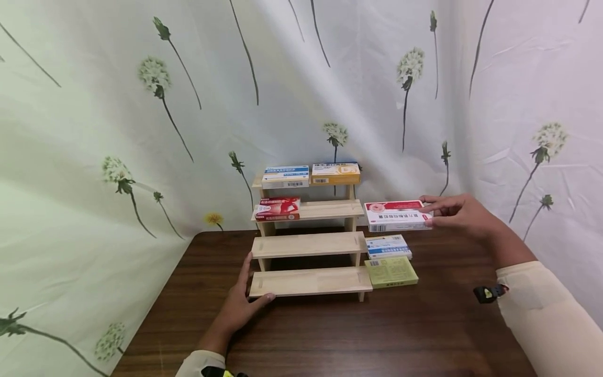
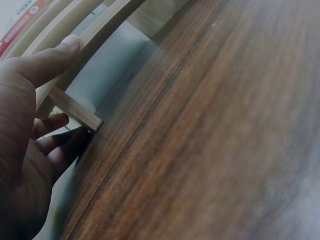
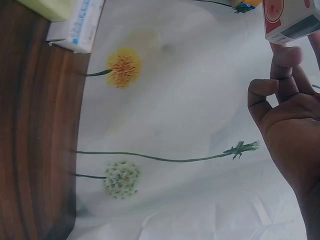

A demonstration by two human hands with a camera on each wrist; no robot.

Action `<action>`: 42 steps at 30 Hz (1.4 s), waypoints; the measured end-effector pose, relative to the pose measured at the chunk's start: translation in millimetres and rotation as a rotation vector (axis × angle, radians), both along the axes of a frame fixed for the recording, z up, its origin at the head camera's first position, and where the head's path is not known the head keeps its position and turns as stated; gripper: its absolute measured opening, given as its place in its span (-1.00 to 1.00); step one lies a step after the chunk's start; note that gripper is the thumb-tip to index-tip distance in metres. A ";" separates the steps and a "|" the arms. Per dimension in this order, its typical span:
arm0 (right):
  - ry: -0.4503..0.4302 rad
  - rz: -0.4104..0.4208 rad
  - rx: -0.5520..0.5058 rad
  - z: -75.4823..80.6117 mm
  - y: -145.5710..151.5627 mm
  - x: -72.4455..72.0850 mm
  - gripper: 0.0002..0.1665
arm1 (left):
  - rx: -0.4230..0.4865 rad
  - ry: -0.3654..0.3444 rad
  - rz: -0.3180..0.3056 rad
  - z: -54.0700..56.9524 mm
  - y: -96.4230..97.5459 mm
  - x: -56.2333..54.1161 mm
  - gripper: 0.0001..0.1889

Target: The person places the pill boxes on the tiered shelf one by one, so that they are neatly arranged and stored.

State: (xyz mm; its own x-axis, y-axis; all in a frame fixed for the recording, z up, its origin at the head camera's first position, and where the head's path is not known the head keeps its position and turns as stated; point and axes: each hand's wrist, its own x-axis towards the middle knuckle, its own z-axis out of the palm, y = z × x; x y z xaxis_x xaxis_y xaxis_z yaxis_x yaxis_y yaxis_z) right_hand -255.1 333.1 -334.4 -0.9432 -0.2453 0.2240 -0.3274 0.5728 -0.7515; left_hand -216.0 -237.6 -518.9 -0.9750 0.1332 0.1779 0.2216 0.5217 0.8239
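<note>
My right hand (image 1: pixel 452 211) pinches the right end of a red-and-white medicine box (image 1: pixel 398 215), held level in the air beside the second-highest step. A corner of that box (image 3: pixel 290 22) shows at the top of the right wrist view. My left hand (image 1: pixel 242 306) holds the left end of the lowest step of a wooden stepped rack (image 1: pixel 308 281). In the left wrist view its thumb (image 2: pixel 57 57) lies on the step's front edge, its fingers around the end by the leg. A red box (image 1: pixel 278 209) lies on the second-highest step.
The top step bears a blue-and-white box (image 1: pixel 286 177) and an orange-and-white box (image 1: pixel 336 173). Right of the rack, another blue-and-white box (image 1: pixel 389 246) and a yellow-green box (image 1: pixel 391 272) lie on the dark wooden table (image 1: pixel 358 335). A flower-print curtain (image 1: pixel 292 115) hangs behind.
</note>
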 end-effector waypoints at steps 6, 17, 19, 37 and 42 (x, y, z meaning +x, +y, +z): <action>0.038 0.008 -0.014 7.2 -7.6 -8.0 -0.53 | -0.001 0.006 -0.003 -1.2 -0.1 0.4 0.30; 0.049 0.053 -0.022 14.3 -29.2 -26.3 -0.55 | 0.005 0.010 -0.008 -3.3 -1.9 0.0 0.30; 0.047 0.068 -0.028 13.9 -32.6 -29.8 -0.54 | 0.004 0.008 -0.006 -3.7 -1.8 -0.3 0.30; 0.079 0.101 -0.009 6.2 -67.4 -51.7 -0.60 | 0.000 -0.004 -0.001 -2.2 -1.7 0.6 0.31; 0.072 0.132 -0.026 -2.4 -75.0 -58.5 -0.60 | 0.010 -0.001 -0.004 -2.6 -1.4 0.6 0.30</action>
State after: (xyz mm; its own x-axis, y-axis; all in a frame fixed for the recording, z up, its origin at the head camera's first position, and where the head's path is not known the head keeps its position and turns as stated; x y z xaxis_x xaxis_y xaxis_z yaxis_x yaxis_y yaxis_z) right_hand -313.6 258.1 -336.8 -0.8844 -0.3592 0.2980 -0.4523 0.5020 -0.7372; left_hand -215.5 -239.0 -521.5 -0.9746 0.1351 0.1785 0.2229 0.5125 0.8292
